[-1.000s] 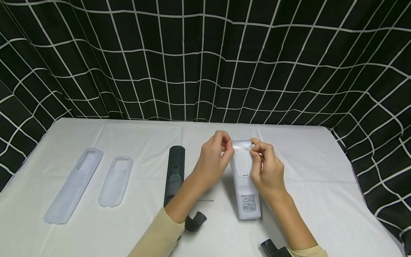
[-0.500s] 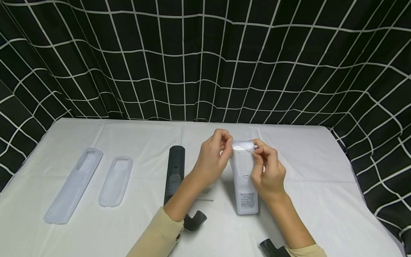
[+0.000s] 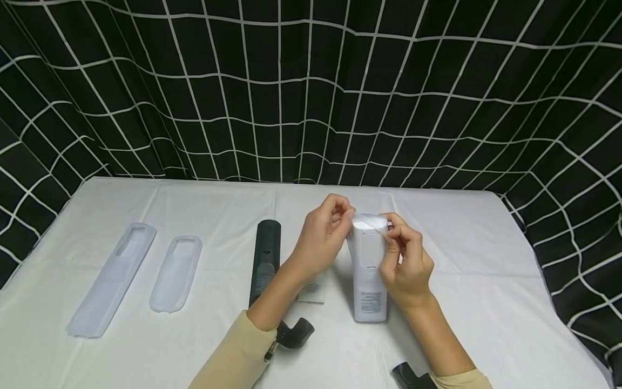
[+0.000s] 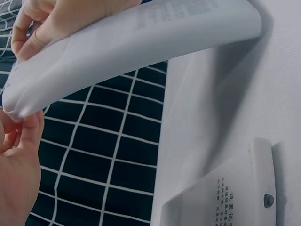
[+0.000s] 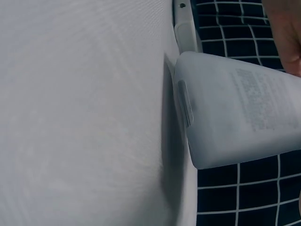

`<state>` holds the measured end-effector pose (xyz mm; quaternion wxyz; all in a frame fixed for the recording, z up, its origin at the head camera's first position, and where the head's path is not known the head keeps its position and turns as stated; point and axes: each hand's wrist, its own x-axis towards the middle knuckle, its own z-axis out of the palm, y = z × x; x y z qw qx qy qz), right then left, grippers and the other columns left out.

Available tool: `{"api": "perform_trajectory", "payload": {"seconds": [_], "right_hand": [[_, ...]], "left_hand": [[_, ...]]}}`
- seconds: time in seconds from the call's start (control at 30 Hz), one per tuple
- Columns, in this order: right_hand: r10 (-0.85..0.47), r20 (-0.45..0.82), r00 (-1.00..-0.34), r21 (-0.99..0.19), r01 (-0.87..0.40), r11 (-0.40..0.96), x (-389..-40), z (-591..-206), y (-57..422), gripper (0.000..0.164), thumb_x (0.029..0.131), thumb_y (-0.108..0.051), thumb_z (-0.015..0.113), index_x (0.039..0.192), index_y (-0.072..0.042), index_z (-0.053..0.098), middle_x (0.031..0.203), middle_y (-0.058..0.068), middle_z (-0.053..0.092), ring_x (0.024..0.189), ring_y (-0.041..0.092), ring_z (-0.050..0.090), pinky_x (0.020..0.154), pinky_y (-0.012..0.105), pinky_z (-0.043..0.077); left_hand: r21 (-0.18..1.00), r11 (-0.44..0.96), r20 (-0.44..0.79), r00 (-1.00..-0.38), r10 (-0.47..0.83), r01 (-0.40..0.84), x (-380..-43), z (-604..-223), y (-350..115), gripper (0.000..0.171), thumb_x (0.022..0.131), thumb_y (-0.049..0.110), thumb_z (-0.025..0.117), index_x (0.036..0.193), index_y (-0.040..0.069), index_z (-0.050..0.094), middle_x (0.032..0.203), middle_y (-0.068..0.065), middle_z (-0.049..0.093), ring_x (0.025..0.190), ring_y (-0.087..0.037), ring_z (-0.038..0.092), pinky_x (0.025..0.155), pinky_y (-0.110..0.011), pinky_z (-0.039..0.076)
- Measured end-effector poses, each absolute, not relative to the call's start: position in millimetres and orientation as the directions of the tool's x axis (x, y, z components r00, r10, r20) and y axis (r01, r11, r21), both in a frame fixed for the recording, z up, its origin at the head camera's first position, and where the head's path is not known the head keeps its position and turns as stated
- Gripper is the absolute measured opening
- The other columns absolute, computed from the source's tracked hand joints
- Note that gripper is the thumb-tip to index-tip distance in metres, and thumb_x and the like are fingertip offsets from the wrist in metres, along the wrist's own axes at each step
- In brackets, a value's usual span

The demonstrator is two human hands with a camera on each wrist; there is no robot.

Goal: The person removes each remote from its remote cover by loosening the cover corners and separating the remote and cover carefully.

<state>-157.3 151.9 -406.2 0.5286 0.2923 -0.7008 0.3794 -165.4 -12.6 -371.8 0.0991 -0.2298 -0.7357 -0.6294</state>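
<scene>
A white remote control sits face down inside a translucent sleeve, with its battery door and printed label facing up. My left hand pinches the sleeve's edge at the far left corner. At the far right corner, my right hand grips the same end between thumb and fingers. The remote is tilted, its far end raised off the table; the near end is close to the cloth in the right wrist view, and I cannot tell if it touches. Small folds of sleeve show at the pinched corner in the left wrist view.
A dark remote lies left of my left forearm, which partly hides it. A second white remote with printed text lies under that arm. Two translucent sleeves, one long and one short, lie on the left. A black gridded curtain surrounds the table.
The sleeved remote's near end has swung slightly left and away from me, so it stands straighter. Both hands keep their hold at its far end, the right shifting slightly right.
</scene>
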Motion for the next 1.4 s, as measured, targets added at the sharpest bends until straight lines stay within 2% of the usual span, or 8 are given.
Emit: {"api": "perform_trajectory", "payload": {"seconds": [0.13, 0.33, 0.5, 0.63, 0.83, 0.97, 1.13, 1.4], "right_hand": [[0.004, 0.960, -0.280, -0.239, -0.812, 0.533, -158, -407, 153, 0.029, 0.104, -0.008, 0.052, 0.087, 0.016, 0.049, 0.095, 0.031, 0.069, 0.088, 0.019, 0.068, 0.079, 0.007, 0.050], [0.037, 0.950, -0.309, -0.279, -0.791, 0.544, -159, -408, 157, 0.012, 0.096, 0.008, 0.054, 0.089, 0.016, 0.049, 0.094, 0.031, 0.069, 0.096, 0.006, 0.066, 0.080, 0.005, 0.049], [0.035, 0.948, -0.317, -0.286, -0.796, 0.533, -161, -409, 158, 0.008, 0.093, 0.014, 0.055, 0.089, 0.017, 0.048, 0.095, 0.032, 0.069, 0.099, 0.008, 0.066, 0.084, 0.008, 0.051], [0.042, 0.946, -0.321, -0.292, -0.789, 0.540, -161, -407, 158, 0.007, 0.091, 0.017, 0.055, 0.090, 0.017, 0.048, 0.096, 0.031, 0.069, 0.094, 0.011, 0.067, 0.085, 0.009, 0.051], [0.015, 0.945, -0.326, -0.278, -0.780, 0.560, -161, -407, 160, 0.013, 0.099, 0.005, 0.053, 0.092, 0.015, 0.048, 0.100, 0.029, 0.070, 0.082, 0.025, 0.068, 0.082, 0.007, 0.049], [-0.004, 0.944, -0.331, -0.274, -0.788, 0.551, -161, -406, 161, 0.027, 0.104, -0.010, 0.053, 0.094, 0.015, 0.050, 0.100, 0.029, 0.070, 0.088, 0.022, 0.070, 0.083, 0.009, 0.051], [-0.018, 0.933, -0.358, -0.292, -0.786, 0.544, -160, -403, 163, 0.032, 0.104, -0.016, 0.056, 0.096, 0.015, 0.055, 0.100, 0.027, 0.071, 0.094, 0.013, 0.070, 0.082, 0.008, 0.051], [-0.086, 0.898, -0.431, -0.318, -0.773, 0.549, -157, -397, 165, 0.030, 0.105, -0.016, 0.052, 0.096, 0.012, 0.054, 0.104, 0.025, 0.071, 0.086, 0.029, 0.069, 0.082, 0.007, 0.049]], "left_hand": [[0.880, 0.100, 0.438, -0.873, 0.213, 0.465, -166, -372, -11, 0.009, 0.101, 0.005, 0.052, 0.105, -0.003, 0.055, 0.098, -0.016, 0.065, 0.086, -0.017, 0.063, 0.073, -0.019, 0.052], [0.865, 0.074, 0.468, -0.853, 0.232, 0.495, -165, -371, -9, 0.008, 0.101, 0.005, 0.056, 0.104, -0.002, 0.057, 0.093, -0.015, 0.064, 0.082, -0.018, 0.062, 0.073, -0.020, 0.055], [0.856, 0.109, 0.473, -0.851, 0.228, 0.505, -165, -371, -8, 0.015, 0.103, 0.009, 0.055, 0.111, -0.001, 0.063, 0.090, -0.012, 0.067, 0.073, -0.018, 0.060, 0.067, -0.020, 0.051], [0.868, 0.099, 0.453, -0.857, 0.246, 0.487, -162, -367, -8, 0.021, 0.101, 0.012, 0.061, 0.117, 0.001, 0.067, 0.098, -0.011, 0.072, 0.079, -0.018, 0.065, 0.070, -0.021, 0.053], [0.876, 0.095, 0.434, -0.860, 0.270, 0.472, -160, -365, -8, 0.035, 0.088, 0.013, 0.078, 0.119, 0.001, 0.067, 0.109, -0.010, 0.072, 0.085, -0.011, 0.068, 0.076, -0.023, 0.057], [0.871, 0.092, 0.447, -0.855, 0.264, 0.483, -160, -366, -7, 0.034, 0.088, 0.011, 0.078, 0.118, 0.000, 0.067, 0.109, -0.011, 0.071, 0.089, -0.013, 0.067, 0.079, -0.022, 0.057], [0.871, 0.078, 0.453, -0.855, 0.252, 0.485, -162, -368, -8, 0.033, 0.089, 0.010, 0.077, 0.118, 0.000, 0.066, 0.111, -0.011, 0.070, 0.093, -0.017, 0.067, 0.081, -0.023, 0.057], [0.849, 0.085, 0.488, -0.836, 0.251, 0.521, -164, -370, -10, 0.032, 0.089, 0.009, 0.076, 0.117, -0.003, 0.065, 0.109, -0.013, 0.069, 0.093, -0.020, 0.067, 0.081, -0.022, 0.057]]}}
